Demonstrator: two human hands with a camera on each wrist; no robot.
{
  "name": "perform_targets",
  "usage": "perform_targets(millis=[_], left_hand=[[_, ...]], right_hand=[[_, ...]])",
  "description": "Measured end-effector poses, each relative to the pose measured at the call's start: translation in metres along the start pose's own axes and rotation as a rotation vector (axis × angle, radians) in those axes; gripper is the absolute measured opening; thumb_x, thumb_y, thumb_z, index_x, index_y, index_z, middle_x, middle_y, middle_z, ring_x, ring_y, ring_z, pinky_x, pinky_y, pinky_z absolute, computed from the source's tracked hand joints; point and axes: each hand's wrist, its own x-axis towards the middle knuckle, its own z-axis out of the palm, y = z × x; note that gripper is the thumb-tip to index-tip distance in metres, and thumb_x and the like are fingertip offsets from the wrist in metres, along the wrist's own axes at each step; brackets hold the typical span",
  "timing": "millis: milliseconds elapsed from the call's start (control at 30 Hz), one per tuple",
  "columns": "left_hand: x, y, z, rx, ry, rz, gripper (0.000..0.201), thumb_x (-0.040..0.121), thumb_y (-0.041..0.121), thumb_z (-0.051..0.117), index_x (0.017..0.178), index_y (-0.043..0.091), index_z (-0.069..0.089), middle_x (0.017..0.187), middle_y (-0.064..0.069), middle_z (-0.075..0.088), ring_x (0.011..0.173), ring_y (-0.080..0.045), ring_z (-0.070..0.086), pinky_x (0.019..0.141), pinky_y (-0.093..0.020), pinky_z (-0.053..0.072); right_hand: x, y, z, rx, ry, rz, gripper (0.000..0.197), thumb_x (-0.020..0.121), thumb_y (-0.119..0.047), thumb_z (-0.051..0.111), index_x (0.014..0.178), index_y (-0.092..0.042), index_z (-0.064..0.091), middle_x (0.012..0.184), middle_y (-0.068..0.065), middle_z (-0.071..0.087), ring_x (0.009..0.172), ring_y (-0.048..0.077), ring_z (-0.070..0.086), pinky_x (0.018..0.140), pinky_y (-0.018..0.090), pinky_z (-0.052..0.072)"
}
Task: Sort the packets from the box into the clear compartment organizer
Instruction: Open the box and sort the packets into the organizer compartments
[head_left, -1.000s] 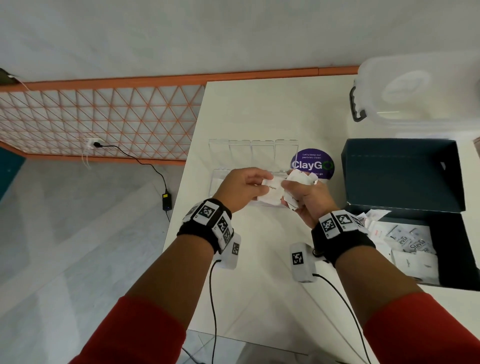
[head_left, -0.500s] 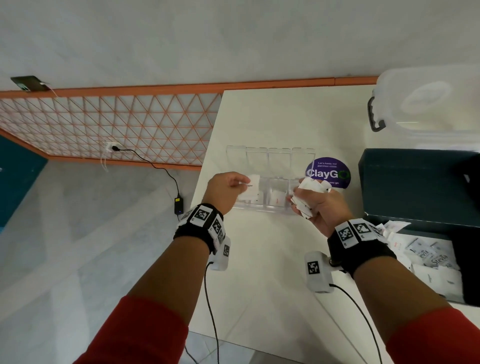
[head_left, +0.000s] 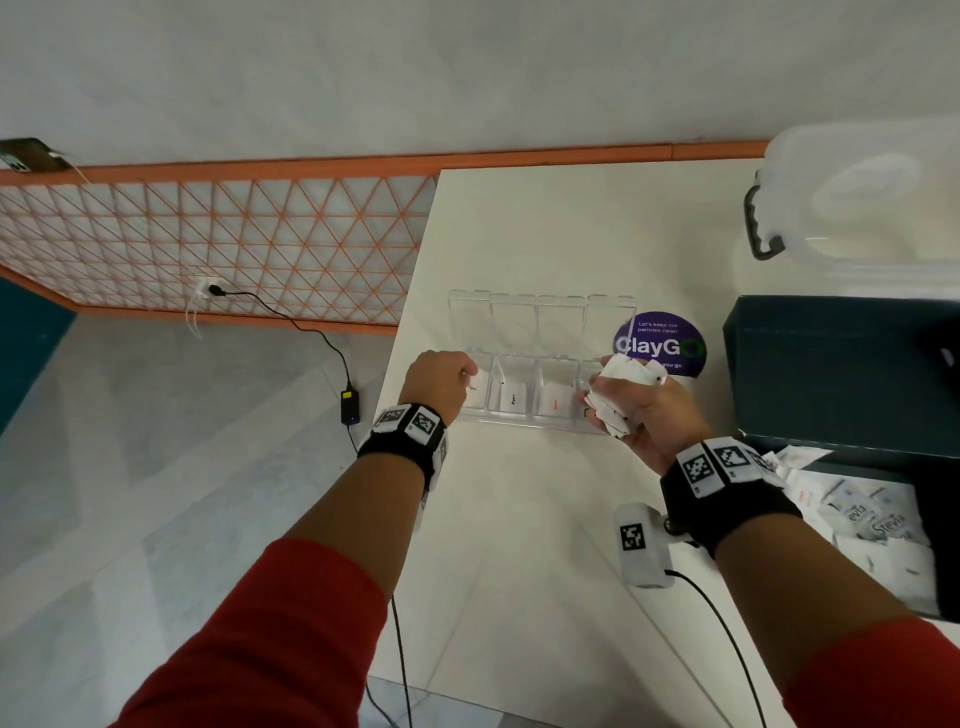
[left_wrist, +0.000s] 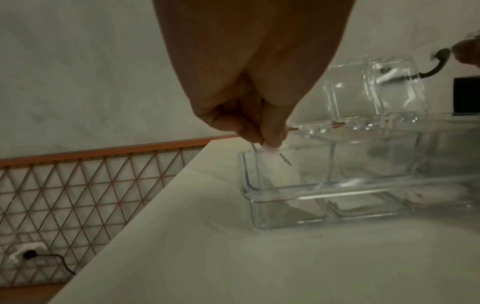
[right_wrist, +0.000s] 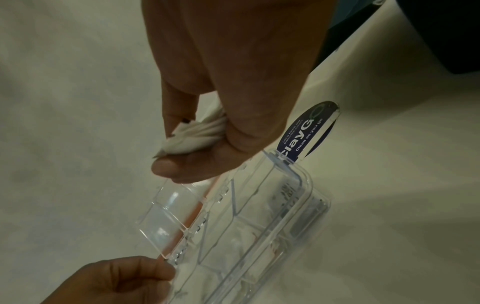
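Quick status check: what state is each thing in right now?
organizer: lids open, packets in three compartments
left hand: pinching a packet into the leftmost compartment
right hand: gripping a bunch of packets
box: open, packets inside
storage tub: lidded

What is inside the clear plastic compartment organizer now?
The clear plastic compartment organizer holds white packets in three compartments; the left hand pinches the leftmost white packet. The right hand covers the fourth compartment.

My clear organizer (head_left: 524, 405) sits open on the table, white packets lying in its slots. More white packets (head_left: 878, 525) are piled in the dark box (head_left: 831, 374).
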Motion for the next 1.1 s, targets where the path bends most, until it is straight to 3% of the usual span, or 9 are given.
perform_targets(millis=[167,333,433,500,600,833,933,1033,1100], left_hand=[[0.004,-0.004,0.008,0.331,0.053,0.133,0.019,0.096,0.021,0.056,0.11,0.022,0.068,0.105,-0.006,0.064,0.099,-0.025,0.054,0.087,-0.031,0.037],[0.006,-0.002,0.013,0.594,-0.014,0.259,0.014,0.092,0.021,0.06,0.104,0.016,0.066,0.118,-0.003,0.053,0.099,-0.022,0.053,0.084,-0.032,0.042],[0.004,0.001,0.011,0.712,0.021,0.284,0.021,0.096,0.03,0.053,0.102,0.015,0.066,0.11,-0.004,0.054,0.095,-0.022,0.053,0.074,-0.031,0.037],[0.002,0.003,0.01,0.775,-0.01,0.273,0.022,0.098,0.025,0.043,0.101,0.017,0.064,0.101,-0.001,0.061,0.095,-0.022,0.053,0.072,-0.032,0.031],[-0.001,0.008,0.009,0.83,-0.091,0.227,0.02,0.091,0.017,0.043,0.097,0.019,0.062,0.094,-0.001,0.065,0.093,-0.021,0.053,0.073,-0.032,0.029],[0.0,0.014,0.007,0.734,-0.172,0.188,0.015,0.089,0.02,0.043,0.088,0.022,0.058,0.098,-0.001,0.066,0.095,-0.021,0.057,0.085,-0.037,0.032],[-0.002,0.014,0.002,0.663,-0.137,0.182,0.022,0.09,0.019,0.044,0.102,0.022,0.061,0.1,0.0,0.066,0.098,-0.022,0.055,0.087,-0.037,0.033],[-0.01,0.023,-0.009,0.343,0.036,0.225,0.017,0.093,0.021,0.043,0.093,0.018,0.059,0.087,0.001,0.066,0.085,-0.024,0.056,0.077,-0.035,0.038],[-0.018,0.038,-0.016,-0.064,-0.014,0.198,0.015,0.091,0.03,0.051,0.087,0.02,0.06,0.084,0.006,0.065,0.08,-0.02,0.061,0.069,-0.029,0.044]], right_hand=[[0.003,0.0,-0.001,-0.008,-0.004,0.007,0.02,0.084,0.007,0.069,0.096,-0.008,0.066,0.083,0.011,0.069,0.082,0.028,0.069,0.059,0.033,0.055],[0.006,0.001,0.0,0.069,-0.034,0.053,0.021,0.078,0.002,0.063,0.095,-0.008,0.069,0.086,0.014,0.069,0.083,0.035,0.071,0.062,0.036,0.057],[0.008,0.002,0.0,0.096,-0.025,0.092,0.025,0.083,0.002,0.055,0.104,-0.007,0.065,0.087,0.014,0.07,0.081,0.038,0.071,0.064,0.038,0.058],[0.009,0.002,0.0,0.104,-0.025,0.1,0.026,0.084,0.002,0.053,0.106,-0.007,0.063,0.087,0.015,0.07,0.081,0.038,0.071,0.064,0.039,0.059],[0.008,0.002,0.001,0.11,-0.017,0.108,0.027,0.083,0.002,0.053,0.107,-0.007,0.063,0.09,0.015,0.068,0.083,0.04,0.07,0.064,0.039,0.058],[0.006,0.001,0.004,0.179,-0.037,0.146,0.043,0.069,-0.007,0.051,0.111,-0.004,0.06,0.092,0.019,0.066,0.085,0.042,0.066,0.063,0.042,0.057],[0.004,0.001,0.006,0.145,-0.035,0.136,0.034,0.08,-0.003,0.048,0.112,-0.004,0.06,0.093,0.02,0.067,0.087,0.043,0.067,0.064,0.043,0.057],[0.002,0.001,0.009,0.091,-0.03,0.117,0.025,0.089,0.005,0.048,0.108,-0.005,0.061,0.094,0.019,0.067,0.088,0.045,0.067,0.061,0.043,0.057],[0.0,0.002,0.013,0.051,-0.046,0.097,0.021,0.09,0.007,0.052,0.103,-0.006,0.061,0.096,0.016,0.066,0.089,0.042,0.065,0.061,0.041,0.056]])
